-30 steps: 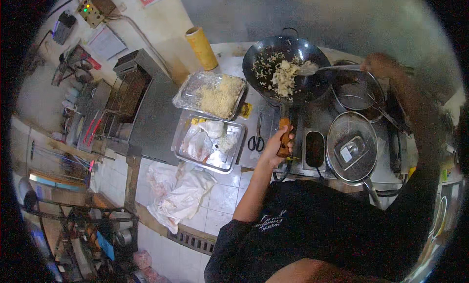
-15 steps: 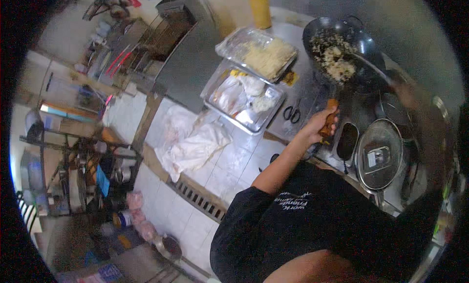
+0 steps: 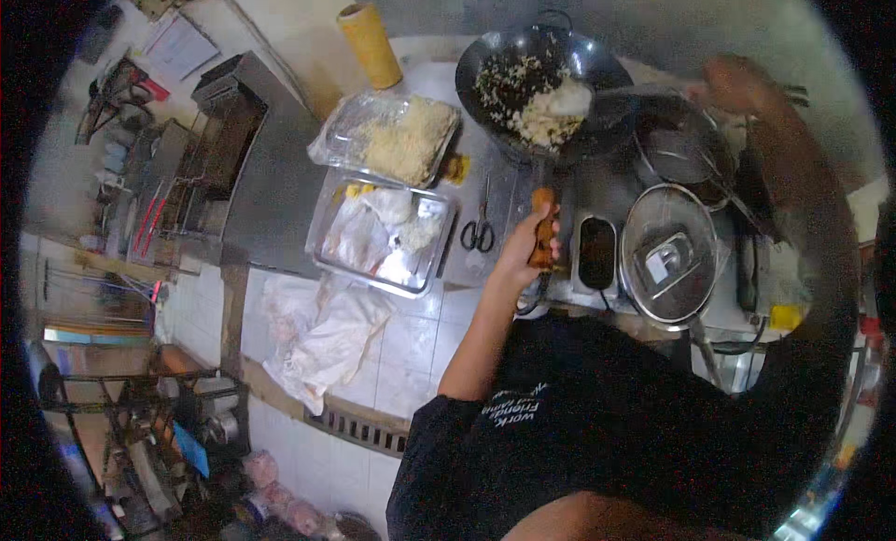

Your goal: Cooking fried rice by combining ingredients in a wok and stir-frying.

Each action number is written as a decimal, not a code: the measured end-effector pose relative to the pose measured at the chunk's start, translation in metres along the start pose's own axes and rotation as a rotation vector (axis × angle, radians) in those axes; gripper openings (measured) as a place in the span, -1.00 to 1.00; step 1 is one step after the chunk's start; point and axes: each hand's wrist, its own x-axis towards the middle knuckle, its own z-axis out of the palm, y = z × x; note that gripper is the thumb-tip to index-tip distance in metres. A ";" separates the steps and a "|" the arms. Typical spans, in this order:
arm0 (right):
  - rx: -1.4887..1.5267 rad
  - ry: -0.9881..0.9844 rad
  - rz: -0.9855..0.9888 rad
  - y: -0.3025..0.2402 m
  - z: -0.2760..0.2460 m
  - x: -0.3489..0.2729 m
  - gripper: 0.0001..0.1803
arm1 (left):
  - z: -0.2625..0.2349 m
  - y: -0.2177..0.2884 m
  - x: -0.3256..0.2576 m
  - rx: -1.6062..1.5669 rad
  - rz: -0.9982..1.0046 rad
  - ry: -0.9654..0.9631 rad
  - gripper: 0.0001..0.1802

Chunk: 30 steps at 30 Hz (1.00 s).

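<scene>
- Farther in over the food than a second ago, the head of the cooking utensil point(image 3: 571, 99) now sits nearer the middle of the wok point(image 3: 611, 72).
- Left hand point(image 3: 528, 243): fingers wrapped around the wooden handle point(image 3: 542, 235), which points toward the counter's near edge.
- Right hand point(image 3: 737, 84): blurred, but its fingers look closed around the end of the utensil, out past the wok's right rim.
- Pale, crumbly food point(image 3: 544, 123) is heaped in the near half of the wok, with loose bits scattered toward its left wall.
- That wok is by the far edge of the counter point(image 3: 427, 78).
- Yellow roll point(image 3: 371, 51): upright at the counter's far left corner.
- Film-wrapped tray point(image 3: 338, 135) of pale grains and a metal tray point(image 3: 411, 272) are along the left edge.
- Scissors point(image 3: 477, 235) lie between the metal tray and the handle.
- Rectangular container point(image 3: 595, 283) and round mesh strainer point(image 3: 644, 225): by the near edge, right of the handle.
</scene>
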 end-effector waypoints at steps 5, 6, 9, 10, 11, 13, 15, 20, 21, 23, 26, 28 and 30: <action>0.082 -0.196 -0.022 0.006 0.019 -0.012 -0.42 | 0.012 -0.005 0.002 0.012 -0.022 0.000 -0.69; 0.106 -0.306 -0.106 0.003 0.034 -0.005 -0.42 | 0.012 -0.007 0.005 0.015 -0.040 -0.033 -0.71; 0.232 -0.246 -0.150 0.003 0.062 0.030 -0.46 | 0.014 -0.006 0.012 0.003 -0.049 -0.078 -0.70; 0.222 -0.238 -0.140 0.014 0.061 0.027 -0.46 | 0.014 -0.005 0.012 0.003 -0.043 -0.094 -0.70; 0.214 -0.178 -0.059 0.016 0.051 0.028 -0.48 | 0.009 -0.004 0.007 -0.011 -0.054 -0.062 -0.70; 0.120 -0.152 -0.060 0.013 0.042 0.057 -0.50 | -0.011 0.000 -0.010 -0.045 -0.018 0.032 -0.71; -0.010 -0.202 0.027 0.076 0.040 0.030 -0.50 | 0.011 -0.005 0.003 -0.012 -0.052 -0.050 -0.70; -0.003 -0.318 0.016 -0.001 0.036 0.060 -0.61 | -0.001 -0.003 0.004 -0.004 -0.055 0.013 -0.70; 0.001 -0.322 0.047 0.006 0.036 0.050 -0.61 | 0.003 -0.002 0.005 0.010 -0.070 -0.011 -0.70; 0.150 -0.224 -0.147 0.020 0.040 0.032 -0.65 | 0.013 -0.002 0.005 0.088 -0.051 -0.015 -0.71; 0.440 -0.012 -0.313 0.044 0.035 0.010 -0.65 | 0.009 -0.005 0.006 0.010 -0.054 -0.067 -0.70; 0.483 0.223 -0.462 0.044 0.013 -0.024 -0.67 | 0.008 -0.005 0.004 0.012 -0.055 -0.051 -0.70; 0.772 0.541 -0.225 0.046 0.028 -0.059 -0.70 | 0.011 -0.003 0.003 0.022 -0.056 -0.050 -0.69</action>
